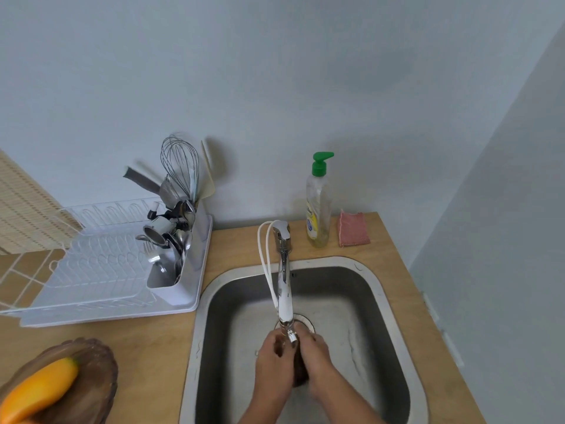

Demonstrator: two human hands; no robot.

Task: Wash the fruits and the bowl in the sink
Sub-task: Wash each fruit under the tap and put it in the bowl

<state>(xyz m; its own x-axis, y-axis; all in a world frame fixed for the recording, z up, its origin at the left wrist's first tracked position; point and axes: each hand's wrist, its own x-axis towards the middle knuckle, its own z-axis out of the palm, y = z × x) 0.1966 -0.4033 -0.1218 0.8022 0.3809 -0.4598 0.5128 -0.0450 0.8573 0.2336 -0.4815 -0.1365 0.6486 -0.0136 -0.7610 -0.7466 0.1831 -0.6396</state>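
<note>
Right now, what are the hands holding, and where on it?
Both hands, left hand and right hand, grip a dark brown rounded fruit from opposite sides under the chrome faucet. It is mostly hidden, so its exact kind cannot be told.

Left hand [273, 359]: fingers curled inward toward the right hand; forearm rising from below
Right hand [315, 359]: fingers curled, pressed close against the left (grip itself hidden)

the sink [388, 304] fills the lower centre of the frame, its tap [284, 289] reaching over it. both hands meet under the spout (something held between them, unclear). dish rack [101, 270] centre left, bowl [101, 384] lower left, soap bottle [318, 206] and cloth [354, 228] behind the sink.
</note>
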